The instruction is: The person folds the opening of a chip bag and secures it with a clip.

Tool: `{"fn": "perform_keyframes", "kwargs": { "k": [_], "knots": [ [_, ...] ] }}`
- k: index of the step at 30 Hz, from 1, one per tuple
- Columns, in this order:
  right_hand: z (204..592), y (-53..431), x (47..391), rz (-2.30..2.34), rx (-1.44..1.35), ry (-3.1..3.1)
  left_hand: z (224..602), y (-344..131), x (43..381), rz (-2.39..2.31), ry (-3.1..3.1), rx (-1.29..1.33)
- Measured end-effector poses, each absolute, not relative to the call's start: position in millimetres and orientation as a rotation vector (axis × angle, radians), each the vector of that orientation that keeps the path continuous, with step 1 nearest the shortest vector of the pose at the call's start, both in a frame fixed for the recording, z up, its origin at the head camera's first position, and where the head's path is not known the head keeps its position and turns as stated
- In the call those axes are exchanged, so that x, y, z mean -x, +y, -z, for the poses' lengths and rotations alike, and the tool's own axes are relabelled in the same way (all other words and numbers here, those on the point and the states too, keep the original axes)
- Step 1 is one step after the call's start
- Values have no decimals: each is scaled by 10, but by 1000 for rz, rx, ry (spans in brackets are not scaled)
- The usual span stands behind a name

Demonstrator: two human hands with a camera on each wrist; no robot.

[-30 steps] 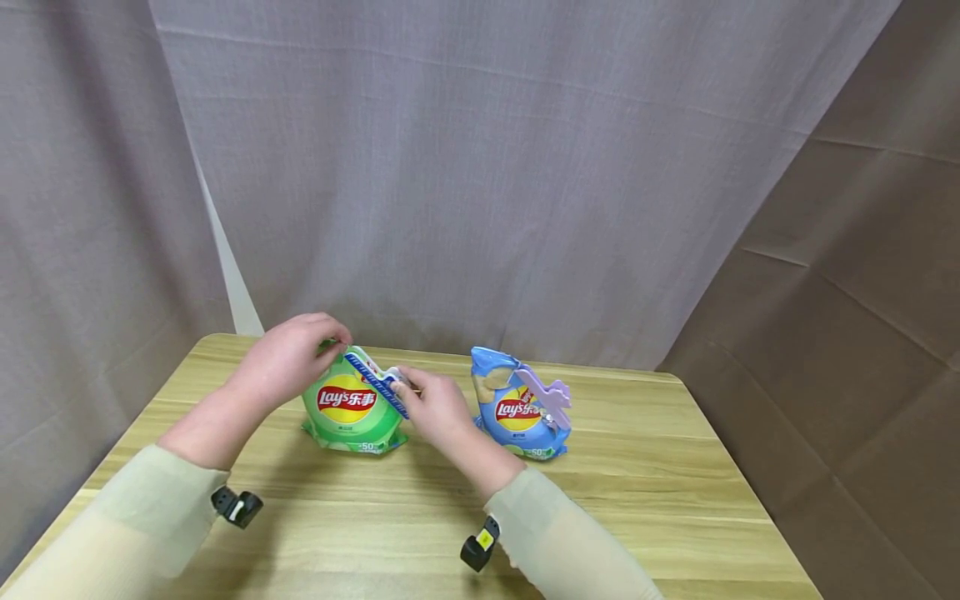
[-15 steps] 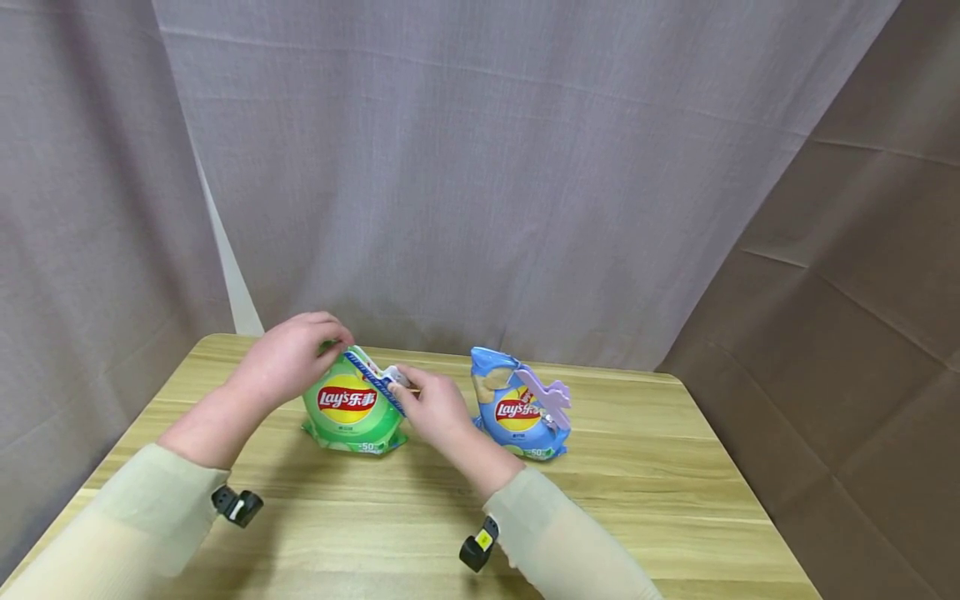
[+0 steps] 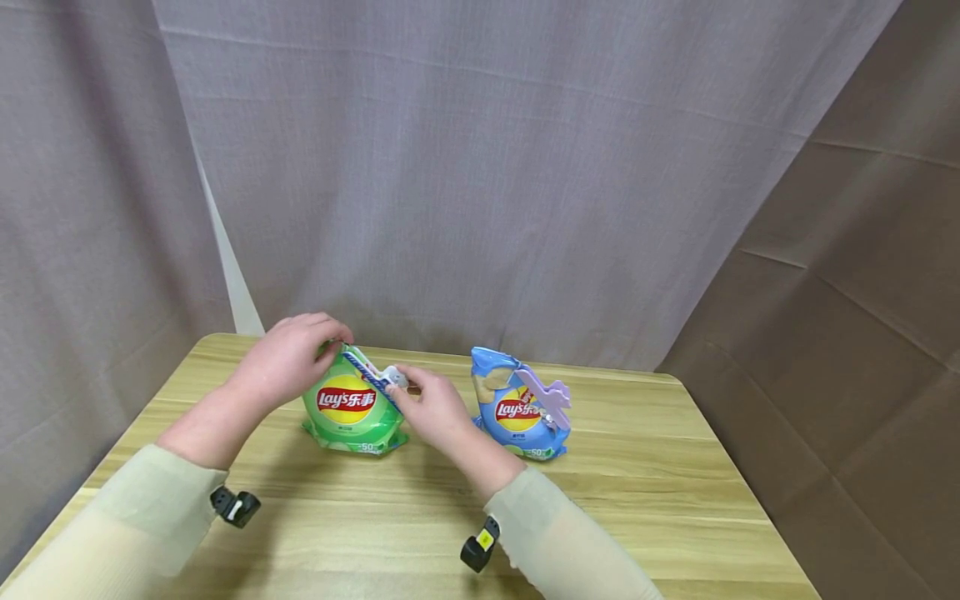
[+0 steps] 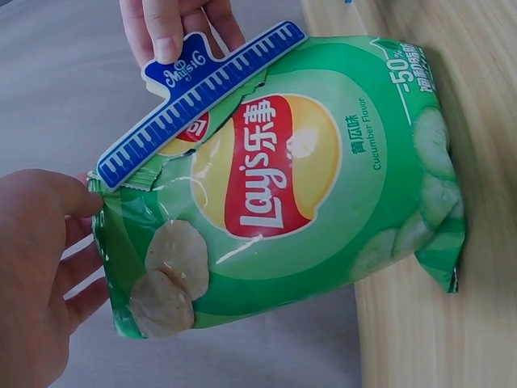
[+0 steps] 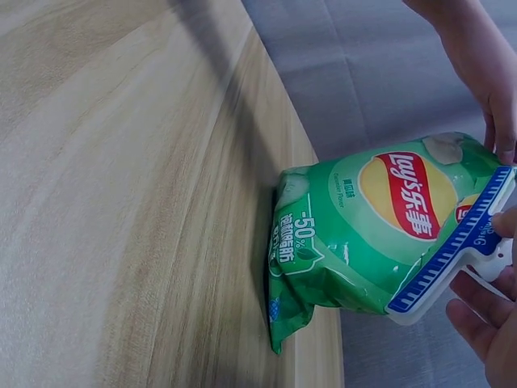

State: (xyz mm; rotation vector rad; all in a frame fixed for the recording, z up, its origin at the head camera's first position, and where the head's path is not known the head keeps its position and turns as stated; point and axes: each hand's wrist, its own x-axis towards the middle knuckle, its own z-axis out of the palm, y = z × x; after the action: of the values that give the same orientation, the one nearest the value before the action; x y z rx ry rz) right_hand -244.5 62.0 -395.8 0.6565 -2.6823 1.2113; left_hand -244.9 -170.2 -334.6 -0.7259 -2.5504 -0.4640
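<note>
A green bag of Lay's cucumber chips (image 3: 348, 435) stands on the wooden table. My left hand (image 3: 285, 358) pinches the bag's top edge at its left corner, and the fingers curl behind it in the left wrist view. Slanting across the bag's torn upper right corner is a blue and white bag clip (image 4: 202, 105) with a piano-key pattern and the word "Music" on its handle. My right hand (image 3: 433, 408) pinches that handle between thumb and fingers. Part of the clip is hidden by the right thumb in the head view.
Right of the green bag stands a blue Lay's bag (image 3: 517, 417) with a purple clip (image 3: 549, 396) across its upper right corner. Grey curtains (image 3: 480, 183) hang behind the wooden table (image 3: 637, 483).
The blue clip has shifted slightly up and left along the green bag's corner, with the right thumb moving along. The left hand and the blue bag have stayed in place.
</note>
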Motion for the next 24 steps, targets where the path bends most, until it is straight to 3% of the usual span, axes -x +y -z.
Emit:
{"fn": "perform_keyframes", "kwargs": {
  "k": [24],
  "knots": [
    [4093,670,2497,-1308,-726,-2656,3401,-1710,2431,433,-2625,662]
  ]
}}
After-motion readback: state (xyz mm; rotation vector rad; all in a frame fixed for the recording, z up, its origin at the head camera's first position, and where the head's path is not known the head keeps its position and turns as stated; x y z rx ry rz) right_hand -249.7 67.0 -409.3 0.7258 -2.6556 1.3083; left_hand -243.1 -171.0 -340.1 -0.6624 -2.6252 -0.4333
